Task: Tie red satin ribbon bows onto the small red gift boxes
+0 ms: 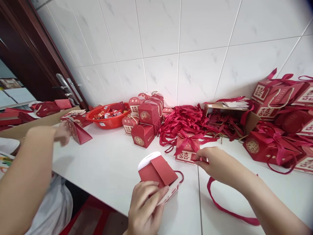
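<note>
My left hand point(146, 205) is closed on a small red gift box point(158, 171) with its top flaps open, low on the white table point(107, 166). My right hand point(215, 161) reaches forward. Its fingers pinch the end of a red ribbon point(195, 157) beside a small red and white box tied with a ribbon bow point(186, 148). A long red ribbon point(220, 205) trails on the table under my right forearm.
A co-worker's arm point(29, 169) crosses the left side, its hand on a folded red box point(79, 133). Behind are a red basket of sweets point(107, 122), stacked small red boxes point(146, 120), a ribbon pile point(183, 122), a cardboard box point(230, 109) and larger red boxes point(276, 130).
</note>
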Tool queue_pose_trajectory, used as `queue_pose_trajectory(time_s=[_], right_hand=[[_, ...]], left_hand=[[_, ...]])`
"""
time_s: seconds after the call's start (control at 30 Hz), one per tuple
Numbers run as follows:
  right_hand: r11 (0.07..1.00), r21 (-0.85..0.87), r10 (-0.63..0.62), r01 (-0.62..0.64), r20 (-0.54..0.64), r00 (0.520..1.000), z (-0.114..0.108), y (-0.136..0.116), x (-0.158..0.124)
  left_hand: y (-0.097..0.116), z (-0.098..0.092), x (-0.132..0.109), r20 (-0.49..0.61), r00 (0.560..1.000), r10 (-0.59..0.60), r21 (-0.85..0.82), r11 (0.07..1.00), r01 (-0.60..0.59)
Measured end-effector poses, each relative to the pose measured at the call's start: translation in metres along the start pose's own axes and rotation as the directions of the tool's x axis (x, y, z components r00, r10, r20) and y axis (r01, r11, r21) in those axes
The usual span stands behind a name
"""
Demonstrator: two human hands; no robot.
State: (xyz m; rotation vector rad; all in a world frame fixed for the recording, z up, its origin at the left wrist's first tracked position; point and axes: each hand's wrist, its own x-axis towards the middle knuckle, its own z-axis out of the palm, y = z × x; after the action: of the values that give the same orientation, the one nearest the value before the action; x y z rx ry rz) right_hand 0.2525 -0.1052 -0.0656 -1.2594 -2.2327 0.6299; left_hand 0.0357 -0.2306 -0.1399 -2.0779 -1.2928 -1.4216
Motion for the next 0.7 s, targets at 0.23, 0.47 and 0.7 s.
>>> queue_pose_trajectory(time_s=[0.23,0.47,0.7], right_hand=[[0.910,0.415,-0.153,0.005,0.325,0.933,0.006,-0.038,-0.010],[0.643,0.742,-0.151,-0.188,0.363,0.919,0.036,-0.034,-0.007],[0.619,0.750,-0.150,-0.233,0.404,0.902,0.042,-0.032,-0.006]], left_hand=[[-0.001,0.020,0.001,-0.118,0.971,-0.208,0.101,0.970,0.220],[-0.005,0.018,0.011,0.071,0.985,-0.160,0.183,0.972,0.145],[-0.002,0.016,0.009,0.121,0.974,-0.192,0.187,0.968,0.168]])
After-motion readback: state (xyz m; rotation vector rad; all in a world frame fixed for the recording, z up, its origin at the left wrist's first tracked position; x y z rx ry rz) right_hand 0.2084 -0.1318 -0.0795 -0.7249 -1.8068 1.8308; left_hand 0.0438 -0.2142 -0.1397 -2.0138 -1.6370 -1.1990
